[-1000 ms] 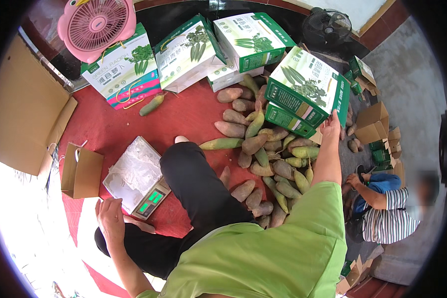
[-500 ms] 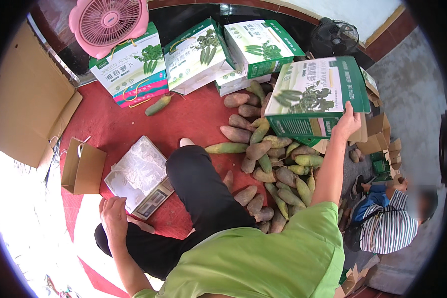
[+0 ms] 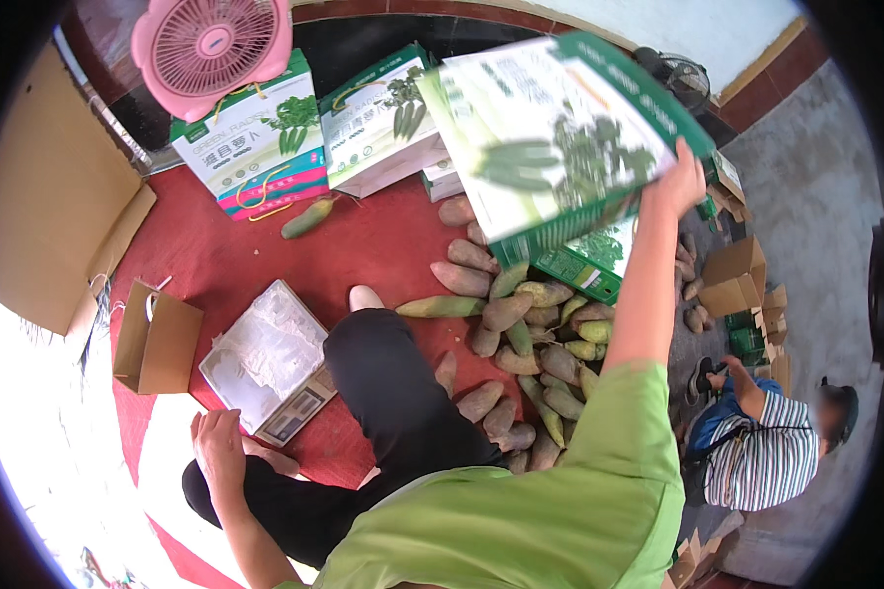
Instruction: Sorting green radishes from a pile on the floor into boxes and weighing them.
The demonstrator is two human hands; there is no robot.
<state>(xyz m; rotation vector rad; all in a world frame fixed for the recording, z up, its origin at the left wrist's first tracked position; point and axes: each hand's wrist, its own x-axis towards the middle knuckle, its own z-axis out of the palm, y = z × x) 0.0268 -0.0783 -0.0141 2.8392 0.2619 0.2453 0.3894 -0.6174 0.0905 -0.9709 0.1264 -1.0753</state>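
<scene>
My right hand [image 3: 676, 182] is closed on the right edge of a white and green gift box [image 3: 550, 137] printed with green radishes. The box is lifted above the radish pile, tilted and slightly blurred. Beneath it lie many long radishes [image 3: 506, 312], some green, some brownish with soil. Another green and white box [image 3: 599, 245] shows partly under the held one. My left hand [image 3: 218, 447] hovers by my knee with loosely bent fingers and nothing visible in it. Close to it is a flat weighing scale [image 3: 270, 348] with a whitish, worn top and a small display.
Printed radish boxes [image 3: 378, 128] stand along the back, one topped by a pink fan [image 3: 211, 54]. A single radish [image 3: 306, 218] lies on the red mat [image 3: 216, 236]. An open brown carton [image 3: 157, 339] is left of the scale. At right sits a person in a striped shirt [image 3: 766, 452].
My right hand has lifted the box up and leftward, exposing another box beneath it and covering one at the back. The left hand has barely moved.
</scene>
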